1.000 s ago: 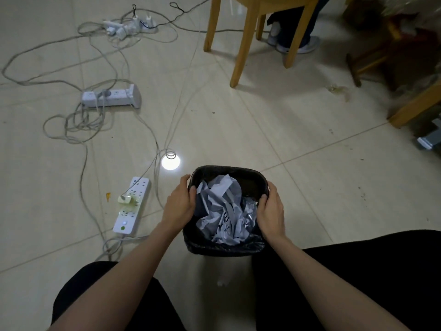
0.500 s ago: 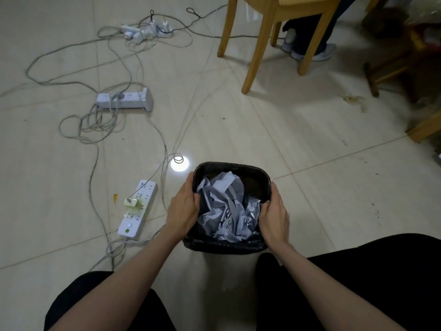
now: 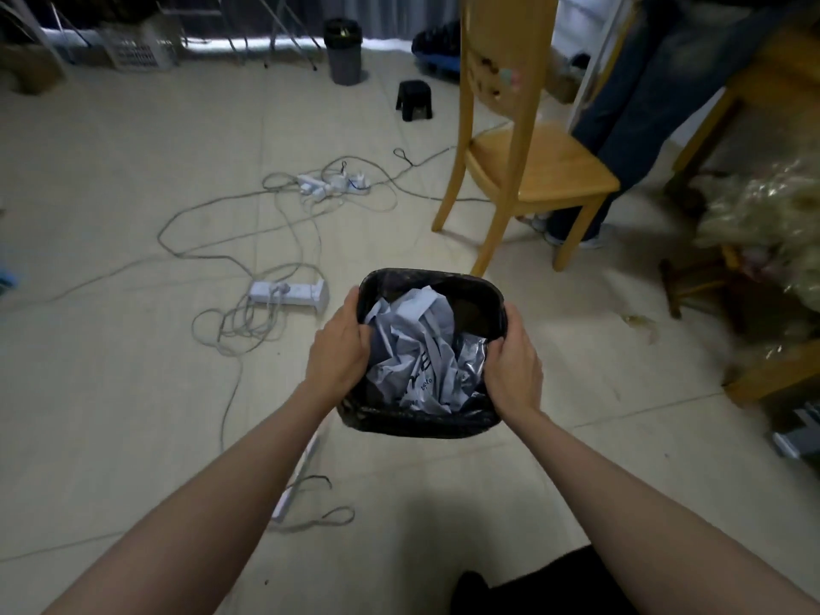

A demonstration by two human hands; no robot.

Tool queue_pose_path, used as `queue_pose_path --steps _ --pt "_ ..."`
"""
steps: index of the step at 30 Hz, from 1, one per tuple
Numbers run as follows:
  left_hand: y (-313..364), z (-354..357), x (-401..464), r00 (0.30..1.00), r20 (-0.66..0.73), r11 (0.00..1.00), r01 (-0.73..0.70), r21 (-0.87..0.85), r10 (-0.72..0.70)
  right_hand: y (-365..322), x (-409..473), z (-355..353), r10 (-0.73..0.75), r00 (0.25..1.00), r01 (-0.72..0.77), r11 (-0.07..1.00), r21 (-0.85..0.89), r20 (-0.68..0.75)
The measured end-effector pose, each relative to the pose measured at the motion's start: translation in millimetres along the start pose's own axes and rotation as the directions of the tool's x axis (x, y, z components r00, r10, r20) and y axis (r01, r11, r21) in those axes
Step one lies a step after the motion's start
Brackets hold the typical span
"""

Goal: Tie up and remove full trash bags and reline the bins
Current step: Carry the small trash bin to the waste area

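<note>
A small black bin [image 3: 479, 299] lined with a black trash bag sits in the middle of the view, held up above the floor. Crumpled white paper [image 3: 415, 348] fills it. My left hand [image 3: 339, 348] grips the bin's left rim, thumb curled inside over the bag's edge. My right hand [image 3: 514, 366] grips the right rim the same way. Both arms are stretched forward.
White power strips [image 3: 290, 295] and tangled cables [image 3: 248, 224] lie on the tiled floor to the left. A wooden chair [image 3: 523, 162] stands just beyond the bin, with a person's legs [image 3: 634, 104] behind it. A grey bin [image 3: 344, 51] and a black stool [image 3: 415, 99] stand far back.
The bin has risen off the floor in both hands and my arms have stretched out. The view has tilted up, showing more of the room.
</note>
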State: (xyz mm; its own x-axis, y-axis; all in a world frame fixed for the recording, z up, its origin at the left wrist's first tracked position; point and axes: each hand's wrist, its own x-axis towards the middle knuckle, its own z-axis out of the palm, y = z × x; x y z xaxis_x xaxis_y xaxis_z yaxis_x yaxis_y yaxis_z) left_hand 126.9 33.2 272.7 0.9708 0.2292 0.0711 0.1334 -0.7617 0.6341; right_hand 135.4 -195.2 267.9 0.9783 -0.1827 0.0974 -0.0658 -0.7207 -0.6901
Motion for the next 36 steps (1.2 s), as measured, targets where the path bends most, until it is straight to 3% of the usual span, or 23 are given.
queue_pose_path --steps 8,16,27,36 --pt "135 -204 42 0.992 -0.123 1.000 -0.012 -0.025 0.009 -196 59 -152 -0.115 0.992 0.115 0.993 -0.016 0.046" --pt "222 -339 79 0.985 -0.171 0.998 0.016 0.061 -0.005 -326 99 -247 -0.151 0.988 0.152 0.988 -0.030 0.036" --pt "304 -453 128 0.983 -0.180 0.980 0.059 0.190 -0.025 -439 158 -332 -0.224 0.971 0.228 0.973 -0.033 0.078" --pt "331 -499 181 0.975 -0.221 0.972 0.055 0.228 -0.003 -497 211 -353 -0.289 0.955 0.294 0.951 -0.097 0.063"
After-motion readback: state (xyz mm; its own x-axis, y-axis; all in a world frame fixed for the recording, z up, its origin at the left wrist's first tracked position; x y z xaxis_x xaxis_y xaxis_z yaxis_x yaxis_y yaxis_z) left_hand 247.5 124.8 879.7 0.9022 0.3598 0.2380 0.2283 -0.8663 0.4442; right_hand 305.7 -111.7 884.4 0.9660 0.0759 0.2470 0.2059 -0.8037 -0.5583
